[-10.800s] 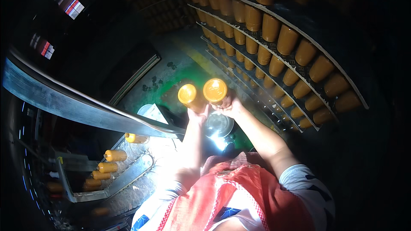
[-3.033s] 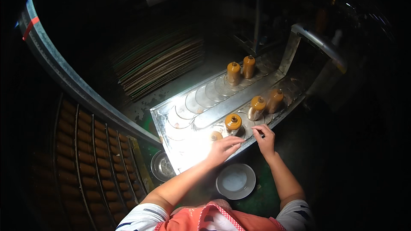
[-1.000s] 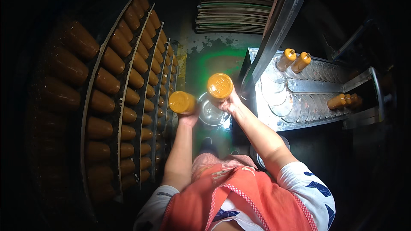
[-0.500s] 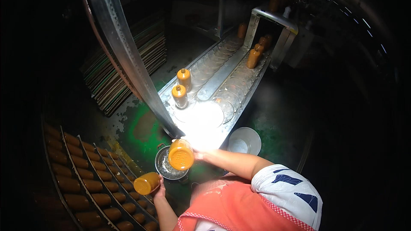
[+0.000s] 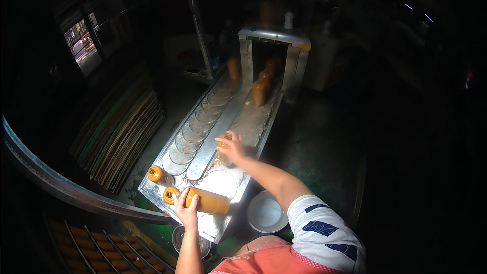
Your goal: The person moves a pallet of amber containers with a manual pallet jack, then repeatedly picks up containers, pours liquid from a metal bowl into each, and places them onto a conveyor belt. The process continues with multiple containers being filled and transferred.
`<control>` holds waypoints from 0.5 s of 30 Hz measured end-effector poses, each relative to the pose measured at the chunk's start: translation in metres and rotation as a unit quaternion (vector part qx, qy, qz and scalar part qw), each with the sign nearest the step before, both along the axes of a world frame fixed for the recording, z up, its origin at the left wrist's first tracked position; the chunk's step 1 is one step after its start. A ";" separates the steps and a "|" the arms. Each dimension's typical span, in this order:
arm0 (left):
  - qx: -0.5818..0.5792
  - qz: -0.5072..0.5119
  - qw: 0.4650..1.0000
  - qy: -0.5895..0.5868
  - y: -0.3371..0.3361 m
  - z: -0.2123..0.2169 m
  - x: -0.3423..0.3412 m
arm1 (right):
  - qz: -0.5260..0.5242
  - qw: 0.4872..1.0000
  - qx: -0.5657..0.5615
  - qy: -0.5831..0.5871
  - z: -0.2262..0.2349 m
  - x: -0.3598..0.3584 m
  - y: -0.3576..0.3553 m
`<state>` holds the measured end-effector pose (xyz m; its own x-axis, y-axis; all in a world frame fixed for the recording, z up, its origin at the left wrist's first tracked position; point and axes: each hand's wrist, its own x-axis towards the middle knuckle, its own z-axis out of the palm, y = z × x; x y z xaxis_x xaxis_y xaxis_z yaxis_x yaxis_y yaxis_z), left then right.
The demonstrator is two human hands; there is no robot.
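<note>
My right hand point(image 5: 231, 148) is closed around the top of an orange-brown bottle point(image 5: 223, 141) that looks upright over the right lane of the metal conveyor point(image 5: 205, 155). Its lower part is hard to see in the glare. My left hand point(image 5: 186, 209) grips a second orange-brown bottle point(image 5: 213, 202), tilted nearly on its side above the conveyor's brightly lit near end. Just left of those fingers stands another filled bottle point(image 5: 170, 194), partly hidden by the hand. Beyond it, one more bottle point(image 5: 159, 174) stands at the conveyor's left edge.
Several bottles point(image 5: 259, 93) stand by the metal arch point(image 5: 274, 34) at the far end. A pale bucket point(image 5: 266, 213) is right of the conveyor; a metal pot point(image 5: 203, 246) sits below its near end. Stacked boards point(image 5: 119, 132) and a bottle rack point(image 5: 96, 248) lie left. A curved post point(image 5: 76, 195) crosses there.
Both hands have moved up and forward from beside the pot to over the conveyor, each still with its bottle. The right-hand bottle is now over the right lane. The view has shifted.
</note>
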<state>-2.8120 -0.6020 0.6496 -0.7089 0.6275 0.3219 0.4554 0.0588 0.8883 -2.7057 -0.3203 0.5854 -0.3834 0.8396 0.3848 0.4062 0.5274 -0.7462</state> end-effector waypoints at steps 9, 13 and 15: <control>-0.117 -0.053 0.973 0.194 0.229 -0.102 0.029 | 0.013 0.999 -0.014 -0.050 -0.053 -0.005 0.097; -0.176 -0.084 0.966 0.168 0.259 -0.080 0.039 | 0.012 0.999 0.046 -0.019 -0.049 0.019 0.123; -0.167 -0.081 0.971 0.148 0.251 -0.062 0.036 | -0.018 0.999 0.044 0.010 -0.032 0.038 0.123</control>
